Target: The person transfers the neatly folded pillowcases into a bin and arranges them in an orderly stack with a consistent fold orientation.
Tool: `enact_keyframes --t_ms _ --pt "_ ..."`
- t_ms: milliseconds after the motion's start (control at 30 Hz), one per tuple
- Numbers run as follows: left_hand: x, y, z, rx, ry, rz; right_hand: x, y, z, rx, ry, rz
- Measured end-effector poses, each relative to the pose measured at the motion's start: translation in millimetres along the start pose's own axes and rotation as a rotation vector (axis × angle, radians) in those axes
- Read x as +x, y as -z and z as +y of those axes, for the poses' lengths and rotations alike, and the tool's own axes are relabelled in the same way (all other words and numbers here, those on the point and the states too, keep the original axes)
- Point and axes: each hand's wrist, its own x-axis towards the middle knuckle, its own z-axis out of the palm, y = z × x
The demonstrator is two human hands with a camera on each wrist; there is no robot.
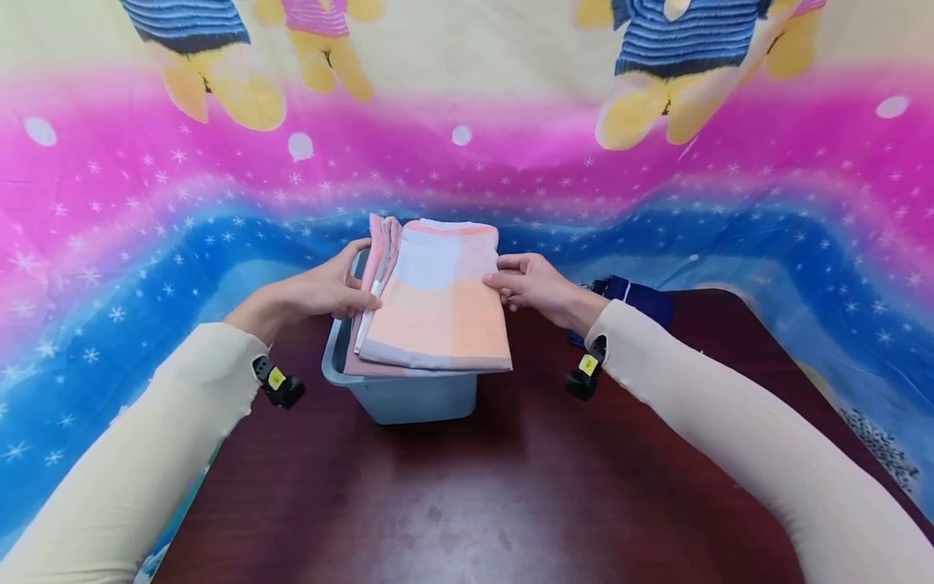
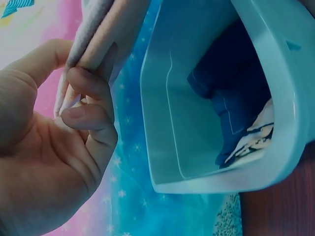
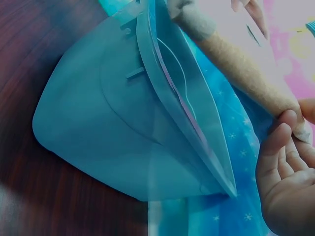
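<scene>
A folded cloth [image 1: 438, 300] in peach, pink and pale blue checks lies between both hands, above a light blue plastic bin [image 1: 416, 401]. My left hand [image 1: 324, 284] pinches its folded left edge between thumb and fingers; in the left wrist view the fingers curl round the layers. On the other side my right hand [image 1: 536, 288] pinches the right edge, thumb on top. Inside the bin, the left wrist view shows a dark navy cloth [image 2: 236, 73] and a cream-and-black patterned cloth [image 2: 253, 140]. The folded cloth hides most of the bin's opening in the head view.
The bin stands on a dark reddish-brown table [image 1: 467, 503]. Behind my right wrist, a navy folded cloth [image 1: 642, 300] lies near the table's far edge. A pink and blue printed curtain [image 1: 511, 154] hangs behind and at both sides.
</scene>
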Motion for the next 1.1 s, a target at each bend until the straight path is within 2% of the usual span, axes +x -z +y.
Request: enact_keyframes --t_ms 233,600,833,1100 --pt "-2.0 7.6 -5.5 0.032 0.014 0.012 5.9 -7 -1 0.005 -0.008 -0.023" --pt "-3.6 15.8 -10.5 0.054 0.041 0.043 23.6 -17 -4 -0.075 -0.044 0.037" --pt "4.5 20.8 -19.7 0.061 0.086 0.026 32.7 -22 -1 -0.096 -0.081 0.013" --pt "12.4 22.7 -29.5 0.099 0.062 0.075 43.8 -28 -2 -0.097 -0.095 0.047"
